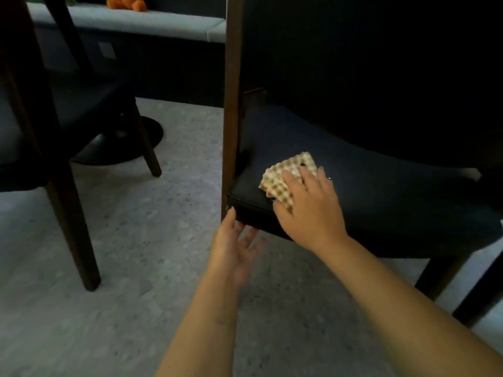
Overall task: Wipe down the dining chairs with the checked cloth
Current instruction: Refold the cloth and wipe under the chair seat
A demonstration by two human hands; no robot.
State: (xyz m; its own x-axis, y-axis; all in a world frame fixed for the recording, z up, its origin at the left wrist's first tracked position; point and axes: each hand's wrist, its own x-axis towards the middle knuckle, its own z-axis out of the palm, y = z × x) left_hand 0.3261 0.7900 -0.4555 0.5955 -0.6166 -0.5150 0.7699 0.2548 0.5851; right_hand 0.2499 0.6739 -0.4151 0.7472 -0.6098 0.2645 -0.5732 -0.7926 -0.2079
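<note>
Cloth, beige-and-white checked fabric [288, 175], lies near the 9 o'clock corner of the dark blue padded chair seat [381, 186], pressed flat under the right hand [310, 208], fingers spread. Left hand [234, 246], fingers straight and loose, touches the brown wooden chair leg [231, 104] at 6 o'clock. No writing is readable.

A speckled grey floor [163, 240] lay dimly lit; far left, a grey bench cushion [130, 21] held an orange plush toy [128, 2].

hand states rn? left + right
Left hand: open, holds nothing, fingertips by the chair seat corner.
Right hand: open, pressing the checked cloth flat.
</note>
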